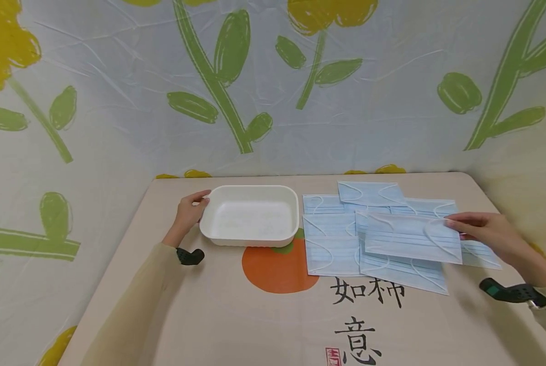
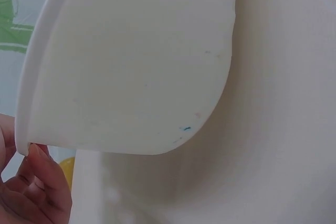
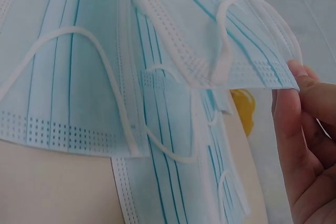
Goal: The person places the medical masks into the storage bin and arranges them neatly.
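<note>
Pale blue and pleated, one mask (image 1: 412, 239) hangs from the right hand (image 1: 487, 229), whose fingers (image 3: 287, 121) pinch it near the upper corner of its right end. It slants over the pile (image 1: 329, 223) on the right of the worktop (image 1: 209, 310); whether its far end touches the masks below, I cannot tell. Those masks overlap one another at various angles, their white loops (image 3: 94, 45) lying slack across the pleats.

Just left of the pile sits a white tub (image 1: 254, 218), upright, with rounded corners. The left hand (image 1: 190, 211) grips its rim at the left end, thumb and fingers closed on the edge. A small blue mark (image 2: 186, 128) shows on its outer wall.

An orange fruit print (image 1: 273, 274) runs partly under the tub and the pile, with black characters (image 1: 364, 338) and a red seal (image 1: 333, 357) printed nearer the person. Both arms wear cream sleeves (image 1: 126, 310) and dark wrist straps (image 1: 190, 256). Behind stands a pale cloth (image 1: 131, 56) patterned with yellow flowers and green stems.
</note>
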